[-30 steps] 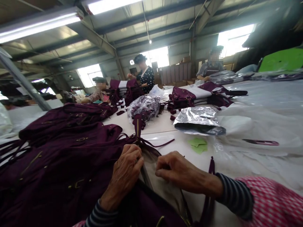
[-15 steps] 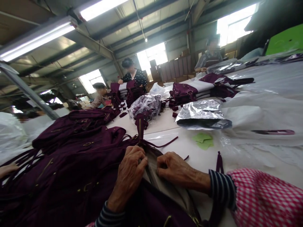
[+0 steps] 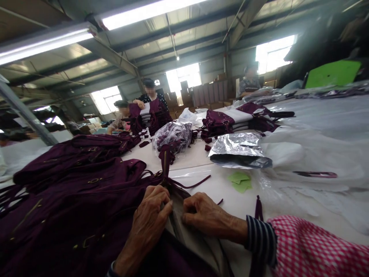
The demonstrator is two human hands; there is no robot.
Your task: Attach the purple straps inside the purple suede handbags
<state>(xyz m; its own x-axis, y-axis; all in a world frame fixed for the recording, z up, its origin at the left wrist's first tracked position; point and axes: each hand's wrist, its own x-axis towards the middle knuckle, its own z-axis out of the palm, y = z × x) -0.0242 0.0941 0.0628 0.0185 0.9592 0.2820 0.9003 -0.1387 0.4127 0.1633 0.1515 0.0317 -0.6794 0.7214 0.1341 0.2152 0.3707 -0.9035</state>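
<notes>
A dark purple bag [image 3: 86, 215] with brass buckles lies in front of me on the white table [image 3: 230, 192], its mouth open and showing a beige lining [image 3: 184, 231]. My left hand [image 3: 148, 221] is closed on the left edge of the opening. My right hand [image 3: 203, 215] is closed on the right edge, pinching the lining. A purple strap [image 3: 165, 159] stands up just beyond my fingers.
More purple bags [image 3: 80, 150] are heaped at the left. A clear sack of purple pieces [image 3: 173, 134], a silver foil bag [image 3: 239, 148], green paper scraps [image 3: 240, 181] and white plastic sheeting [image 3: 317, 154] lie beyond. Other people [image 3: 150, 94] work at stacked bags [image 3: 227, 117] at the far end.
Both hands stay closed on the bag's mouth and have drawn slightly closer together. The view has shifted a little; the far worker has lifted a bag.
</notes>
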